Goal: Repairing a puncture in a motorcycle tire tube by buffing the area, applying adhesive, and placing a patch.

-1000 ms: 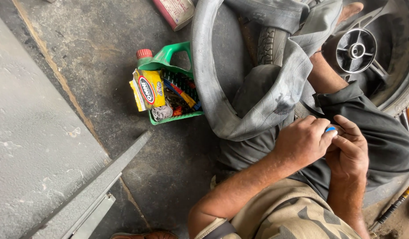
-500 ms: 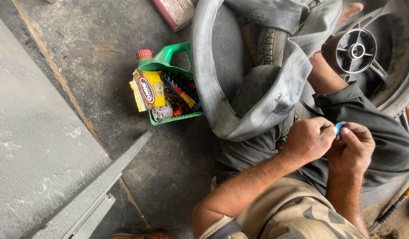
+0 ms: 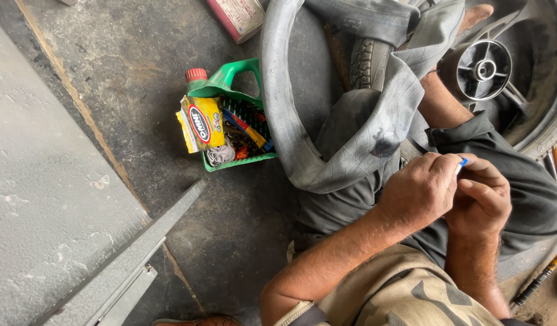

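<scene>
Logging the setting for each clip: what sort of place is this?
Probably a small tyre or motorcycle repair spot, worked at floor level. A grey inner tube lies draped over the person's lap, a spoked wheel lies beside it, and a green basket of supplies sits on the stained concrete floor.

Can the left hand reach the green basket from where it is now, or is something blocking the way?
Probably yes, but not freely. The left hand is busy: with the right hand it pinches a small blue-and-white piece. The grey inner tube lies draped between it and the green basket, so it must pass over that.
</scene>
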